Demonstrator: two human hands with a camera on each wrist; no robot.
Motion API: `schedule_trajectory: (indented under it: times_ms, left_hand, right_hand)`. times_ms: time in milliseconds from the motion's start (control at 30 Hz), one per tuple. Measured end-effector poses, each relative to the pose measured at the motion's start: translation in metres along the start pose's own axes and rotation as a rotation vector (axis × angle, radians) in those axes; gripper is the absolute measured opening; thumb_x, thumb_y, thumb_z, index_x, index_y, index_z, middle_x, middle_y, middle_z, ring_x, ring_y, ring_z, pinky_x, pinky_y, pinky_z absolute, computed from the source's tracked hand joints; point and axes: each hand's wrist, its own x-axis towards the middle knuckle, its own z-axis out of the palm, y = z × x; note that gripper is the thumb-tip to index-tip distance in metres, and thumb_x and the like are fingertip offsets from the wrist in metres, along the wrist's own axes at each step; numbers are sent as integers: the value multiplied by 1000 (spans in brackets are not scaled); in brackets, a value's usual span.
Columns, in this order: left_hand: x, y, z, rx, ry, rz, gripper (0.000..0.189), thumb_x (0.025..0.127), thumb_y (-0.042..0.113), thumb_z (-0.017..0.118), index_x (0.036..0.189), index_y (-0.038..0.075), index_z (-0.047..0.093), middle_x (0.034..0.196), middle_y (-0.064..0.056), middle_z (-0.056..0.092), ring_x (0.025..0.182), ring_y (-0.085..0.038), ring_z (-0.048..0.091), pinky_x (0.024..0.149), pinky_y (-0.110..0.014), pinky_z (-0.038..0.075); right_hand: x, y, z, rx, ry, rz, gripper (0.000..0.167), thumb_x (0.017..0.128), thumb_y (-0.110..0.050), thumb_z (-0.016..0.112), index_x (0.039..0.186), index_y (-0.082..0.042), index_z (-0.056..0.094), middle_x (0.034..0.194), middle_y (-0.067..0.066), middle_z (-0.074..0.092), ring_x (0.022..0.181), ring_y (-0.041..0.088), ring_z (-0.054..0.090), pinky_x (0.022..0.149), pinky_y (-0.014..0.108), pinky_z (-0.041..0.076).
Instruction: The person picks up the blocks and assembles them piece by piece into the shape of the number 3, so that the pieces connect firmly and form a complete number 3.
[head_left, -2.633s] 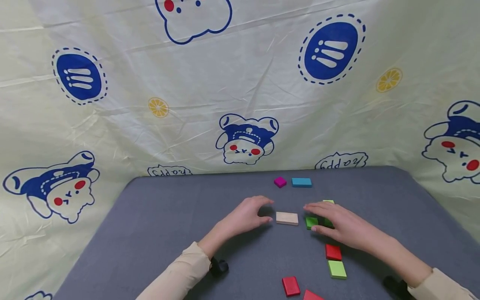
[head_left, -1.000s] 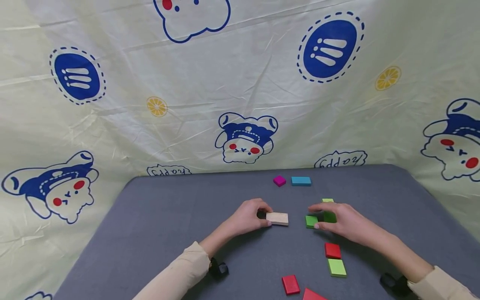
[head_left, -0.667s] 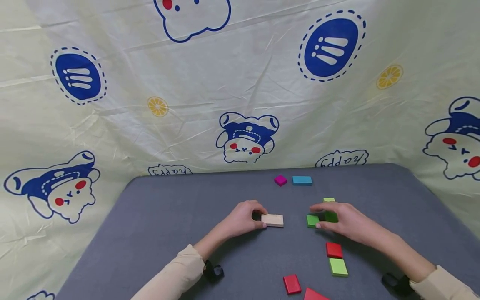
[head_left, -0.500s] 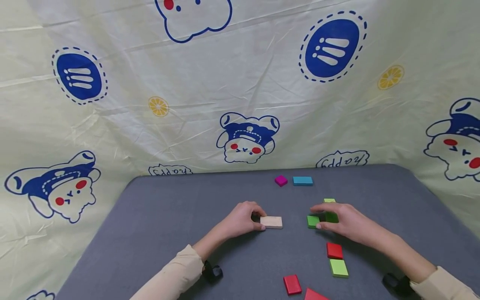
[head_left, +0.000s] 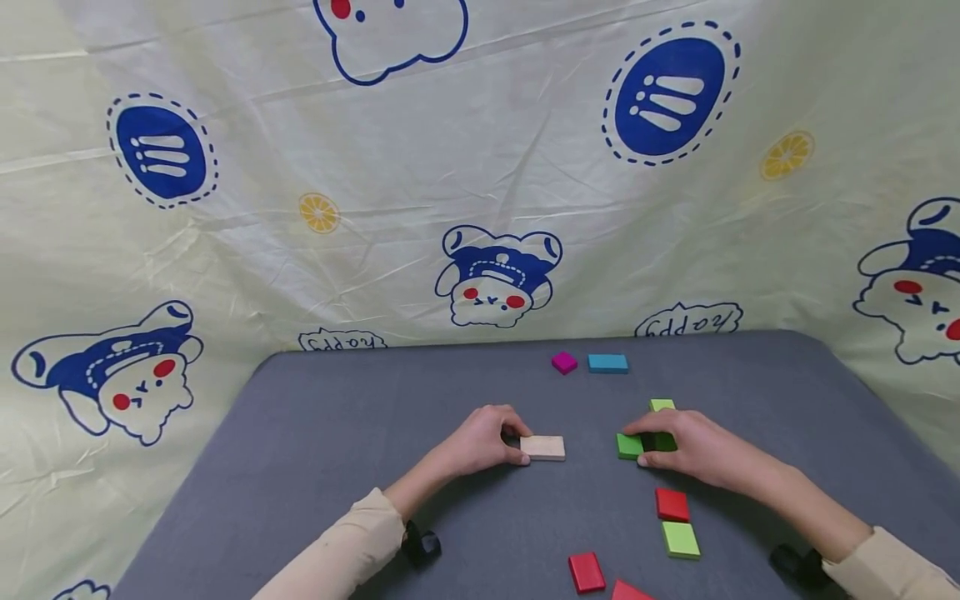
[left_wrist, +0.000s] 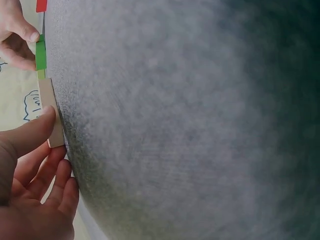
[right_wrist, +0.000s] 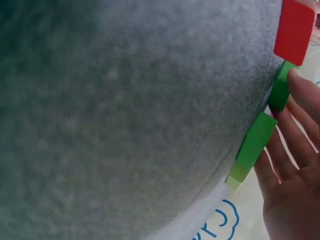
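Note:
In the head view my left hand (head_left: 483, 439) pinches the left end of a pale wooden block (head_left: 543, 448) that lies flat on the grey table. The left wrist view has the thumb (left_wrist: 36, 131) on the block's near side and the other fingers beyond it. My right hand (head_left: 701, 450) pinches a small green block (head_left: 628, 447), thumb at its near edge and fingertips at its far edge. Under the arch of that hand is another green block (head_left: 662, 442), shown whole in the right wrist view. A gap of bare table separates the wooden block from the pinched green one.
Behind the right hand is a light green block (head_left: 662, 405). A magenta block (head_left: 565, 362) and a blue block (head_left: 608, 363) lie near the far edge. Closer in are a red block (head_left: 672, 505), a lime block (head_left: 681, 540), another red block (head_left: 586, 572) and a cut-off red piece (head_left: 628, 592).
My left hand has taken hold of the wooden block and slid it left, away from the green blocks. My right hand's fingers have closed onto the small green block.

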Motion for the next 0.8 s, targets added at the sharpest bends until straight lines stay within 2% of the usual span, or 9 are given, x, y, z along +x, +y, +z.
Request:
schedule_trajectory:
  times_ms: [233,600,800]
  left_hand:
    - [1,0,0,-29,-12,-20,23,78,15,85,99,12,77,89,10,61,84,-10,56,76,-23,44]
    - [3,0,0,-11,-29,-24,23,79,16,84,101,11,77,91,10,62,84,-9,55,77,-22,43]
    - [2,0,0,-7,-26,-28,24,79,16,84,101,12,76,92,11,61,85,-8,55,78,-22,44]
  right_hand:
    - [2,0,2,-8,-2,-2,38,84,-23,79,120,-17,71,117,2,66,110,28,59,91,52,47]
    - [10,-9,7,-31,8,-77,35,86,-26,77,119,-18,71,115,-1,67,107,24,61,90,50,48]
    - [18,-21,8,-24,-30,-36,35,86,-26,77,120,-19,71,116,0,66,109,25,59,90,50,49]
